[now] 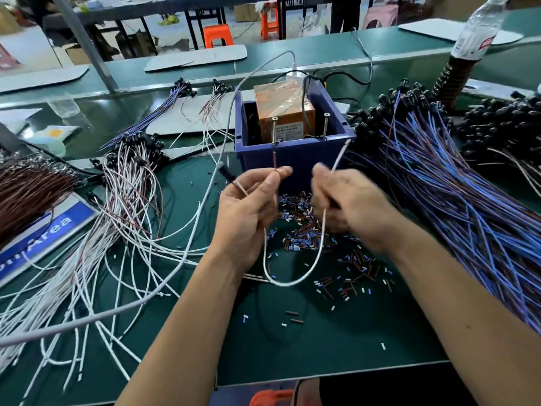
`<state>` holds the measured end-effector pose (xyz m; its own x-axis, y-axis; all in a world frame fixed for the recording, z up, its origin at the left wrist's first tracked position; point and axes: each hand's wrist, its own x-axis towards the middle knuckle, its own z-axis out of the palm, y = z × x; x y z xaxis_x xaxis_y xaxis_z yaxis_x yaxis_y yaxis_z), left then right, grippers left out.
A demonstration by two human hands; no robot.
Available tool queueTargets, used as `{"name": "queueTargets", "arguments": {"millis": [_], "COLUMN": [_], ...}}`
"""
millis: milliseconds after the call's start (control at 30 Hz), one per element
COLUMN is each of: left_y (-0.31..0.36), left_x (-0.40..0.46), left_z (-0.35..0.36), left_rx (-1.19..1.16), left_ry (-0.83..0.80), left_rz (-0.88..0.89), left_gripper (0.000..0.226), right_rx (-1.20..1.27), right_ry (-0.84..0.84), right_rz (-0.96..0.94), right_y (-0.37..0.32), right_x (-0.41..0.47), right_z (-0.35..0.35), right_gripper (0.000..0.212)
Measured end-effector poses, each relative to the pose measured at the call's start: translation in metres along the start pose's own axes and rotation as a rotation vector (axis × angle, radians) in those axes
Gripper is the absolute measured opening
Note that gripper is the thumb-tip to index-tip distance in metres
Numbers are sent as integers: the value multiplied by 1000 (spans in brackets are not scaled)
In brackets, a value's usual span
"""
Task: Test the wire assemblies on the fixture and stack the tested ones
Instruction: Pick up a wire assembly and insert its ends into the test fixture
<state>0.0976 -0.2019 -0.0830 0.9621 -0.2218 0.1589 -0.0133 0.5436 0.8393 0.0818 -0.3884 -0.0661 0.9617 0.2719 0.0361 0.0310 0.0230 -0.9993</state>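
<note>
A blue bin (pixel 292 159) holds an orange box (pixel 284 112), and two upright screws (pixel 274 130) stand at its front rim as the test fixture. My left hand (pixel 248 206) pinches the brown wire end (pixel 275 162) just below the left screw. My right hand (pixel 348 200) grips the white wire (pixel 292 281), whose tip points up toward the right screw (pixel 325 124) without touching it. The white wire hangs in a loop between both hands. A black sensor end (pixel 227 174) sticks out left of my left hand.
A heap of white and brown wire assemblies (pixel 123 206) lies at the left. A large pile of blue and purple ones (pixel 456 206) lies at the right. Cut insulation bits (pixel 322 247) litter the green mat. A grey cable (pixel 187 253) crosses the left side. A bottle (pixel 477 30) stands at the back right.
</note>
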Motion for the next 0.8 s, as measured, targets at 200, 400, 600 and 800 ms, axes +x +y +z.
{"name": "queueTargets", "arguments": {"millis": [200,400,600,800], "left_y": [3,4,1,4], "left_x": [-2,-6,-4,1], "left_z": [1,5,5,0], "left_rx": [75,180,147,27], "left_ry": [-112,-173,-107,-21], "left_rz": [-107,-122,-144,-252], "left_gripper": [6,18,15,19], "right_rx": [-229,-434,-303,62], "right_ry": [-118,-106,-160,53], "right_rz": [20,-14,-77,-65], "right_y": [9,14,13,9], "right_x": [2,4,4,5], "right_z": [14,13,10,7], "right_gripper": [55,51,24,25]}}
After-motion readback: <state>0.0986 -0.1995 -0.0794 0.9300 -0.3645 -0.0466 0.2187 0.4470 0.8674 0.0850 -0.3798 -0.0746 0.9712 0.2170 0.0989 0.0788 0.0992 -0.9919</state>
